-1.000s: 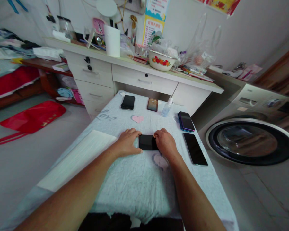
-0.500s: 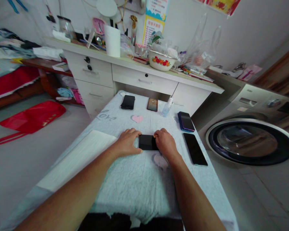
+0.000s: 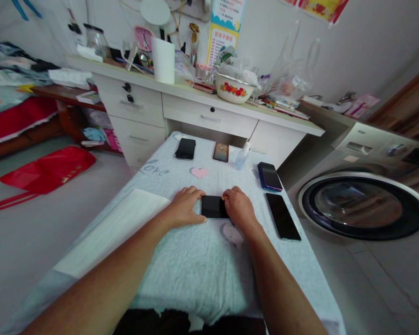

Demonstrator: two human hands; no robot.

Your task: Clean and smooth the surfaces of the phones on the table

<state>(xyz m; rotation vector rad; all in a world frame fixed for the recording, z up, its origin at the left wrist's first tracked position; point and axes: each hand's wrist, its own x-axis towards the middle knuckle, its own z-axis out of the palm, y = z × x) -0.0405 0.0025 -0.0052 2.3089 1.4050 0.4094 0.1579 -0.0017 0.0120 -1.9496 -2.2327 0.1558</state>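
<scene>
A black smartphone (image 3: 214, 207) lies sideways on the cloth-covered table, screen up. My left hand (image 3: 185, 208) grips its left end, thumb at the near edge and fingers at the far edge. Over the right end of the screen my right hand (image 3: 238, 204) is closed, its fingertips pinched together near the far edge. Whatever may be between those fingertips is too small to make out. To the right lie a larger dark phone (image 3: 282, 217) and a stack of phones (image 3: 270, 177). Farther back are another black phone (image 3: 185, 148) and a brown-edged phone (image 3: 221, 151).
A clear spray bottle (image 3: 242, 156) stands near the table's far edge. White paper sheets (image 3: 115, 228) lie on the left side. Behind the table is a white desk (image 3: 209, 116) with a paper roll (image 3: 163, 60) and a flowered bowl (image 3: 234, 88). A washing machine (image 3: 363, 186) stands at right.
My right hand has shifted very slightly to the left over the phone. The left hand and the phone have stayed in place.
</scene>
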